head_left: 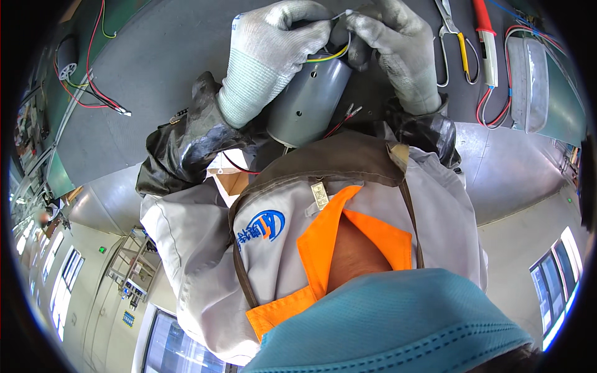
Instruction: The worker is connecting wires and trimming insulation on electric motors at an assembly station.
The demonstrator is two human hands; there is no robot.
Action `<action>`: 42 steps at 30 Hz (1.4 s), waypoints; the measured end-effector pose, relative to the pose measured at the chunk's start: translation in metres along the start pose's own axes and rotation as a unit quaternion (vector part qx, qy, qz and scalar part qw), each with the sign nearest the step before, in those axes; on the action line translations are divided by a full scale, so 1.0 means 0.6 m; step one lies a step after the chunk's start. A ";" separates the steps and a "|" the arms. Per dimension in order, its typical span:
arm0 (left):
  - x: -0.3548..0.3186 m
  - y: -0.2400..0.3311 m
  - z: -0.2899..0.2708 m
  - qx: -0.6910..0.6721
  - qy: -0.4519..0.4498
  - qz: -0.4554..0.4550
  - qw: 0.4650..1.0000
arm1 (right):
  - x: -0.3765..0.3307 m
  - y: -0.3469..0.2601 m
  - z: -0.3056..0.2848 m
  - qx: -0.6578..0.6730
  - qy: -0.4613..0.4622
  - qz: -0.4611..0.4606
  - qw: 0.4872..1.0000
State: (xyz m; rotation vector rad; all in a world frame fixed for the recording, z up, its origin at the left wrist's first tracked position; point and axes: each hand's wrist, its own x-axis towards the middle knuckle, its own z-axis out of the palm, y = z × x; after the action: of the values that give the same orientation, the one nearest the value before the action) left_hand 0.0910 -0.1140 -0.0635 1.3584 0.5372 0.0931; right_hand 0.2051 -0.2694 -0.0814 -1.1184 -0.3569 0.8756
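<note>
Both my hands wear pale knitted gloves and meet at the top of the head view. My left hand is closed, its thumb and forefinger pinching a thin light-coloured wire. My right hand pinches that wire from the other side, its fingertips greyed. Just below them a grey metal cylinder with small holes in its side lies tilted near my apron. A yellow-green wire curves over its upper end. By its lower right side red and black leads end in bare metal terminals. The far ends of the pinched wire are hidden.
Scissors with a partly yellow handle lie right of my right hand. Beyond them are a red-and-white handled tool and a grey translucent tray with wires around it. At far left a small cylinder trails red, black and green leads across the dark tabletop.
</note>
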 end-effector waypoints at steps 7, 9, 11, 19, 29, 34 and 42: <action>0.002 -0.006 0.012 -0.082 -0.021 -0.005 0.996 | 0.006 -0.046 -0.022 -0.031 -0.073 0.119 0.990; 0.005 -0.005 0.016 -0.103 -0.024 -0.014 0.994 | 0.006 -0.050 -0.024 -0.056 -0.088 0.144 0.984; 0.003 -0.020 0.008 0.010 -0.014 0.062 0.998 | 0.005 -0.016 -0.019 -0.075 -0.063 0.031 0.995; -0.028 -0.009 0.015 0.237 0.063 0.177 0.953 | 0.000 0.010 -0.068 -0.380 0.016 -0.233 0.895; -0.016 -0.055 0.016 0.305 0.124 0.374 0.867 | 0.073 0.014 -0.066 -0.478 0.146 -0.166 0.850; -0.024 -0.038 0.022 0.425 0.066 0.361 0.827 | 0.066 0.019 -0.083 -0.336 0.107 -0.184 0.918; 0.017 -0.005 -0.034 0.589 -0.097 0.483 0.640 | -0.011 -0.051 -0.025 0.025 -0.125 0.079 0.989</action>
State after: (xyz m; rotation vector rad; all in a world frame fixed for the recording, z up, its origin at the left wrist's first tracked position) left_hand 0.0908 -0.0928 -0.0720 2.8090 -0.5568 0.5341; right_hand 0.2237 -0.2884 -0.0595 -1.0017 -0.4546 1.1636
